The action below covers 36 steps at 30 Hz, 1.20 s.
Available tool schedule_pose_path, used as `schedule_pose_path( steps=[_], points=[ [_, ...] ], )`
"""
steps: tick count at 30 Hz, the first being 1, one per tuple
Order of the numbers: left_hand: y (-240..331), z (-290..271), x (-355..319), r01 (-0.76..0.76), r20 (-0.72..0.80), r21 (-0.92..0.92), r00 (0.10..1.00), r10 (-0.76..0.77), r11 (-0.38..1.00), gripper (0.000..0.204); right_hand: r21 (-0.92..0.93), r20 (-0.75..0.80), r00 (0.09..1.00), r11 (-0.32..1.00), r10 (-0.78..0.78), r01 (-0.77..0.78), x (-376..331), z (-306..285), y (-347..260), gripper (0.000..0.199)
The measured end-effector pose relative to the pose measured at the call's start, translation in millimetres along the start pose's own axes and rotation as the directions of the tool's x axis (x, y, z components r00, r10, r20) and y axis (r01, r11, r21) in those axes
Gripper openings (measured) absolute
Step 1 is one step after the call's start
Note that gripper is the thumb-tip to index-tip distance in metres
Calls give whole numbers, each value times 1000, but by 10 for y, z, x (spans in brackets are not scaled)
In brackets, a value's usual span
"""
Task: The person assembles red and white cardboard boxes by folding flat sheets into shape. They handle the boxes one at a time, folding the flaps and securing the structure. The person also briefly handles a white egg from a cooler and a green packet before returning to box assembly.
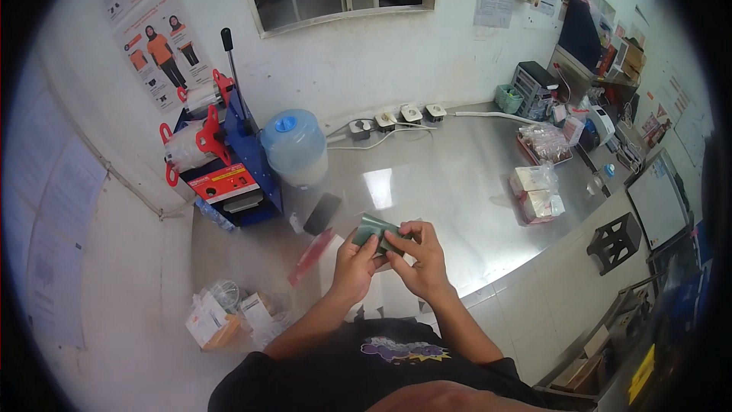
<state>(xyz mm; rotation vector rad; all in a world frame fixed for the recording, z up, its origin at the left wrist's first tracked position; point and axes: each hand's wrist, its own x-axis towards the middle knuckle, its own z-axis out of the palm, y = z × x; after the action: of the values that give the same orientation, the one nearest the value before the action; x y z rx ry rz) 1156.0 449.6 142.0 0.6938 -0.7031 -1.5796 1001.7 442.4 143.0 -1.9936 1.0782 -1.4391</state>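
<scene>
Above the near part of the metal table, both hands hold a small green piece of sheet material (371, 226), which looks folded or like a flat pouch; its exact kind cannot be made out. My left hand (354, 268) grips its left side, with the thumb on top. My right hand (422, 263) pinches the right side between thumb and fingers. The lower part of the green piece is hidden behind the fingers. Left of my left hand lie a clear and red plastic wrapper (309, 258) and a dark, flat, phone-like object (322, 214).
A blue machine (259, 198) with film rolls and a lever stands at left, beside a translucent blue water container (293, 149). Power sockets (412, 114) line the wall. Wrapped packs (536, 194) sit at right. Bagged items (221, 313) lie lower left; a black stool (614, 243) stands right.
</scene>
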Motion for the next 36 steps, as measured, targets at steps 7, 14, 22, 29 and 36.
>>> schedule_pose_path(
  steps=[7,14,22,29,36],
  points=[
    [67,-144,55,72,-6,-3,997,-72,997,28,73,240,971,997,-13,-4,111,-243,-95,22],
    [30,-102,89,138,-36,-57,990,-140,989,25,-114,-10,999,993,-43,42,-7,6,-38,21],
    [50,-78,69,146,-58,-88,987,-151,985,25,-139,-10,985,976,-170,167,-34,15,-32,25],
    [-42,-73,66,96,-107,-1,990,-96,995,26,-160,-86,993,985,-79,64,-89,115,-70,25],
    [116,-24,39,61,-11,312,998,-61,948,23,117,54,994,988,99,-105,-93,-10,18,14]
  ],
)
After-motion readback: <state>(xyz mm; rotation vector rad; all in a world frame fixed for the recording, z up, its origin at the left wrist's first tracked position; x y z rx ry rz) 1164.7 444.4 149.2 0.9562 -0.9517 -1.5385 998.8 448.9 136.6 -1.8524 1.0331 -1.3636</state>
